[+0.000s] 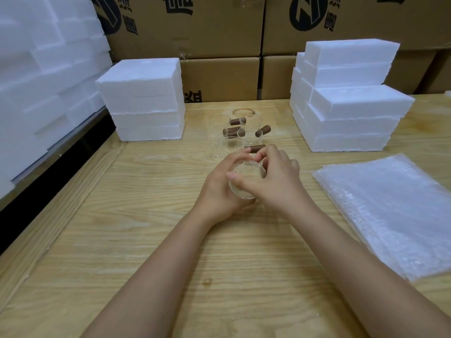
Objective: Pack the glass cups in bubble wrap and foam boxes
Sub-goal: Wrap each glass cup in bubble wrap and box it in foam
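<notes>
Glass cup (247,181) at mid surface (170,240), mouth up toward camera, long axis near upright.
Clasped in a two-sided grip: left hand (217,191) curled round the wall, right hand (278,184) bent over the far rim. Clear, round, smooth. Behind: more cups (218,132) with brown cylindrical handles (238,121); white grainy foam boxes (144,98) flanking; bubble wrap (390,211) stacked right.

Clear glass cup (247,181) centre; bubble wrap (390,211) right; foam boxes (351,106) behind
</notes>
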`<state>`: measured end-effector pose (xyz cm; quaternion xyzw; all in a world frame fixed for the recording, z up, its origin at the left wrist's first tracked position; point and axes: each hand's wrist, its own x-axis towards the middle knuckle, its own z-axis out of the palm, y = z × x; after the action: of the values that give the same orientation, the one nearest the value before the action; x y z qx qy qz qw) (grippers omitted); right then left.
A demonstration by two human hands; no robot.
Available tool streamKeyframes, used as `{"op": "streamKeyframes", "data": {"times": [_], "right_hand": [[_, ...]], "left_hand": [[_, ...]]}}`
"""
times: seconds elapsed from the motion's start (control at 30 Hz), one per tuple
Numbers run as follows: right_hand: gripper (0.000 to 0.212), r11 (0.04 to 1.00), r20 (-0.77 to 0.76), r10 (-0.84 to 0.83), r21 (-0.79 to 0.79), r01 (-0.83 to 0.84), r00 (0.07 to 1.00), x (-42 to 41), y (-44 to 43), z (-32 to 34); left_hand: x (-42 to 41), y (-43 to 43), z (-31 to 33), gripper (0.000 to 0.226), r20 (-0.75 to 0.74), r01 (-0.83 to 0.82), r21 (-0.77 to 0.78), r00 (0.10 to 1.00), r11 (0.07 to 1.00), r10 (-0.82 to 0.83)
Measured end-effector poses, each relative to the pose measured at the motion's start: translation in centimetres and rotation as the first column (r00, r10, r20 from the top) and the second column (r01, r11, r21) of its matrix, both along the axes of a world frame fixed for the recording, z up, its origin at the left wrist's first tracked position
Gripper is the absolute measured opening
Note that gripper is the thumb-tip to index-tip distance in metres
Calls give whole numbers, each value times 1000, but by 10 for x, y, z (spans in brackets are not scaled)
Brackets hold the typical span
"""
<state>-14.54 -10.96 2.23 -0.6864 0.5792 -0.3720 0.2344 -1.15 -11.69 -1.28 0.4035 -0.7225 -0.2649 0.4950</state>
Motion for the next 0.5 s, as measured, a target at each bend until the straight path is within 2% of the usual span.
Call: {"op": "streamKeyframes", "data": {"times": [0.17,0.3,0.4,0.5], "right_hand": [[76,994,-106,79,-66,-86,991,0,1,-2],[77,983,-125,35,-173,-57,992,2,4,-5],[66,971,-106,-7,-237,-18,994,5,6,-8],[44,968,-78,-9,-251,-11,997,5,6,-10]], "left_hand": [[0,0,1,64,-45,-24,3,999,1000,24],[0,0,2,65,-45,-42,16,998,999,42],[-1,2,4,62,-60,-63,40,996,997,65],[0,2,3,68,-66,-59,71,996,996,63]]}}
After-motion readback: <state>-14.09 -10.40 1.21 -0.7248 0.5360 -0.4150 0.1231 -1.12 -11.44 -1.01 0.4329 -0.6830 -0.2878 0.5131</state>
